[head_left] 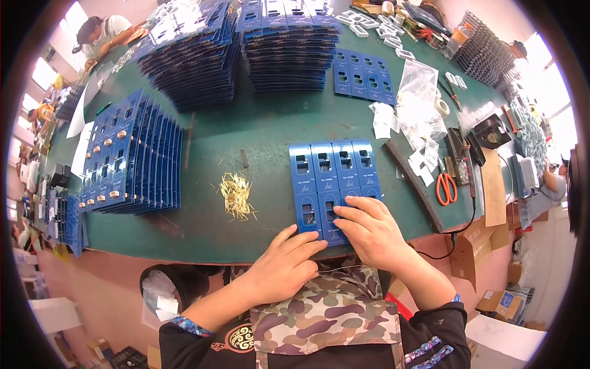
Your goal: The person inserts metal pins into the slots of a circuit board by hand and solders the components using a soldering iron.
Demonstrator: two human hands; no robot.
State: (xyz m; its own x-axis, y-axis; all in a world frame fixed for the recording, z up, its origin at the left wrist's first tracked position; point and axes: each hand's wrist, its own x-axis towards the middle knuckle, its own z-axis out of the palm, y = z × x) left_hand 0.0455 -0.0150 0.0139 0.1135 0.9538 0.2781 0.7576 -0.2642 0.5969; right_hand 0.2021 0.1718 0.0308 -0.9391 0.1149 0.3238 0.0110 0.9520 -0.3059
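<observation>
A blue circuit board panel (324, 179) with rows of rectangular cutouts lies on the green table in front of me. My left hand (284, 261) is at its near left edge, fingers stretched out and apart, tips touching or very close to the edge. Over the panel's near right part rests my right hand (369, 230), its fingers spread and slightly bent, fingertips on the surface. The right hand covers that corner, and the undersides of both hands are hidden. To the left of the panel lies a loose heap of thin gold-coloured pins (236, 195).
Stacks of blue panels (286, 58) stand at the back, and upright panels (132, 160) at left. A dark bar (413, 186), orange-handled scissors (447, 188), a corded tool (472, 184) and plastic bags (418, 101) lie at right. Another person (104, 35) sits at far left.
</observation>
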